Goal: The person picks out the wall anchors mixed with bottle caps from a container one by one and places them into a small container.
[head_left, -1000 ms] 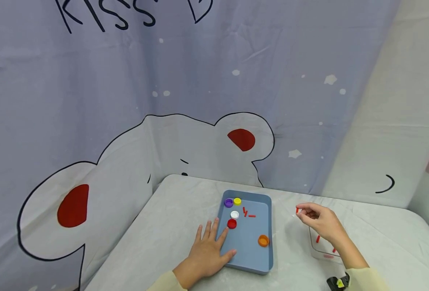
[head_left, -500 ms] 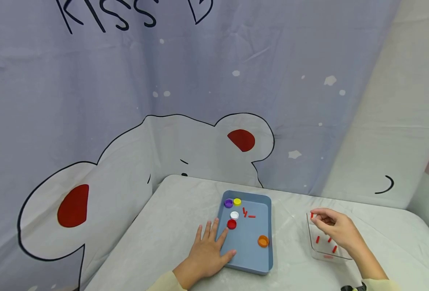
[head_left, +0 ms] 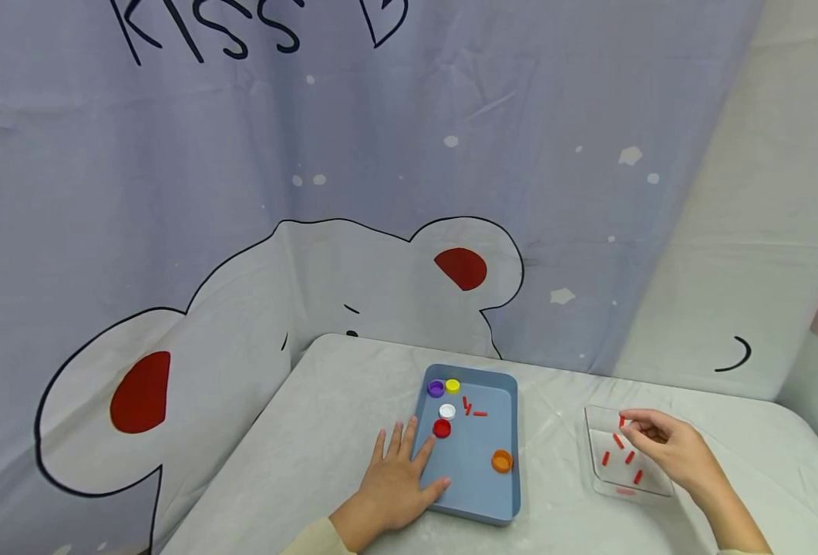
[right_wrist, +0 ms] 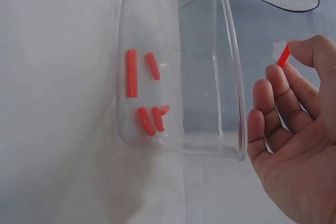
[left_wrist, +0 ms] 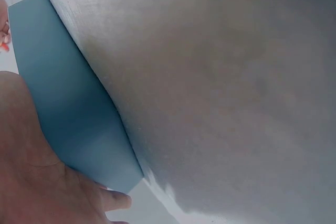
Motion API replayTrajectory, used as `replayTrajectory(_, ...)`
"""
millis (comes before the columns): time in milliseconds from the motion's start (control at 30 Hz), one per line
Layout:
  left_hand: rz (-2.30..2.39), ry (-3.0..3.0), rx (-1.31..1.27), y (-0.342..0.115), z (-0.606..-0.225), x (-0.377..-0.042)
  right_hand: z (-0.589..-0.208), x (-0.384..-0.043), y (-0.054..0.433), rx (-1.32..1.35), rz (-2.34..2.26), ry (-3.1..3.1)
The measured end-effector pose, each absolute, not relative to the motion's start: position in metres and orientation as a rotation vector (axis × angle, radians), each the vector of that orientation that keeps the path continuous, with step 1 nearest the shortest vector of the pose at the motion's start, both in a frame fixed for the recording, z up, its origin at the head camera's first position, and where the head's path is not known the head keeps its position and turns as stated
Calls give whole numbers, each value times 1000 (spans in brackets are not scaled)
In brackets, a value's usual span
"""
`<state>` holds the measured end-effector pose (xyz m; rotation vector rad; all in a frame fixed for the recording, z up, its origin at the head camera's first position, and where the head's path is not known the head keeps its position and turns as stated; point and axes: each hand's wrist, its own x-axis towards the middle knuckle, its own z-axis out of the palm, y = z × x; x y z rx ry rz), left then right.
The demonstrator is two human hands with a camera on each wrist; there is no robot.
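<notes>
My right hand point(head_left: 634, 422) pinches a small red stick point(head_left: 621, 421) over the clear plastic container point(head_left: 597, 479); several red sticks point(head_left: 629, 458) lie inside it. The right wrist view shows the pinched stick point(right_wrist: 283, 55) at my fingertips point(right_wrist: 310, 48), beside the container's rim point(right_wrist: 231, 66), with the loose sticks point(right_wrist: 131, 73) on its bottom. My left hand point(head_left: 402, 470) lies flat on the table, fingers straight, touching the left rim of the blue tray point(head_left: 481, 478). In the left wrist view the palm point(left_wrist: 31, 182) rests against the tray's wall point(left_wrist: 68, 103).
The tray holds purple point(head_left: 435, 388), yellow point(head_left: 452, 385), white point(head_left: 447, 411), red point(head_left: 442, 428) and orange point(head_left: 502, 461) caps and a few red sticks point(head_left: 474, 408). A pale cloth covers the table point(head_left: 325, 416). A bear-print curtain point(head_left: 381, 193) hangs close behind.
My right hand has carried the red stick rightward and nearer to me, from beside the tray to over the clear container. The left hand has stayed put.
</notes>
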<state>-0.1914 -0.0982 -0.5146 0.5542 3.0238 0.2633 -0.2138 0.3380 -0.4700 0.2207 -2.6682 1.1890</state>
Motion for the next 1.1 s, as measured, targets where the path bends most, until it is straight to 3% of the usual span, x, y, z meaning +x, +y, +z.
replayTrajectory(700,264,3005,545,-97,-514,-191,-481,-211,353,285,1212,-2609)
replayTrajectory(1100,255,3023,552,-98,-516,-192,-471,-226,324,362,1255,-2650)
